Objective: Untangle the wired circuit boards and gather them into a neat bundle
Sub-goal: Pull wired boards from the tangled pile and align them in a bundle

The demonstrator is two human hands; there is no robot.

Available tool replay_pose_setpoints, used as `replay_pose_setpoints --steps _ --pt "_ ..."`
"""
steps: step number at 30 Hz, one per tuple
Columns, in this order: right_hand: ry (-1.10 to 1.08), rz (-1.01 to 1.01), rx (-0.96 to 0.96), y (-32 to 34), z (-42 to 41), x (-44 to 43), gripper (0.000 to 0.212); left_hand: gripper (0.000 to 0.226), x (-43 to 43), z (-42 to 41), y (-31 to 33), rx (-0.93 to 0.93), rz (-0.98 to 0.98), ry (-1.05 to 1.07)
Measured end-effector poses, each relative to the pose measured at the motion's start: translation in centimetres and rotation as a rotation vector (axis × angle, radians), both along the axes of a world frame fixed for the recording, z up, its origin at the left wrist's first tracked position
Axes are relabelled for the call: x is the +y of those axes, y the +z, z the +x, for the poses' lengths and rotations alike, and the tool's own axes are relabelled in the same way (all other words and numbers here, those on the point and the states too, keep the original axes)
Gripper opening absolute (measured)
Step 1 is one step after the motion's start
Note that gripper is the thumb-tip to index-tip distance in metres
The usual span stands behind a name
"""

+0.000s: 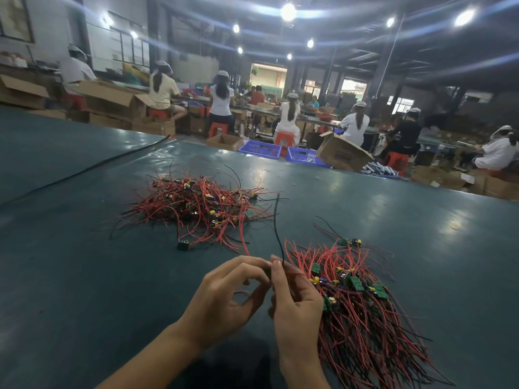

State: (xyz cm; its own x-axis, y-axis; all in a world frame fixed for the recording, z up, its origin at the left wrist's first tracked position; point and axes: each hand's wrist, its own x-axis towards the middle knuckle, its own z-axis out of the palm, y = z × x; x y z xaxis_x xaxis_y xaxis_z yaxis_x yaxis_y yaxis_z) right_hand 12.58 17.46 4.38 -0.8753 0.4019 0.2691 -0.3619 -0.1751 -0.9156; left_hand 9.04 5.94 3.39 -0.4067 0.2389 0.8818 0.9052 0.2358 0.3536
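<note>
Near the tabletop's (84, 276) front edge, fingers of the left hand (224, 299) and right hand (297, 304) pinch thin red-and-black wires (276, 228), one black end standing upright, beside the sorted bundle (362, 313).

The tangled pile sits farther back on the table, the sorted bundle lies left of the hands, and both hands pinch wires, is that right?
Not quite. The head view shows the bundle right of the hands, beside the right hand. The rest holds: the tangled pile sits farther back on the table, and the left hand and right hand both pinch wires.
</note>
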Motion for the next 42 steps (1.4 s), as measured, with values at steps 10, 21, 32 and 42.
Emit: replay_pose_setpoints --steps 10,21,32,42 --pt "0.02 0.024 -0.009 -0.1 -0.3 0.3 0.021 0.059 0.7 0.8 0.7 -0.661 0.134 -0.06" --pt "0.014 -0.191 -0.212 -0.1 -0.7 0.9 0.021 0.036 1.5 0.8 1.3 -0.995 0.315 -0.237" --pt "0.03 0.066 -0.143 -0.2 -0.4 0.7 0.028 0.039 1.3 0.5 0.6 -0.929 0.325 -0.187" --pt "0.07 0.152 -0.08 -0.5 -0.3 0.4 0.03 0.058 1.6 0.4 0.6 -0.923 0.203 -0.218"
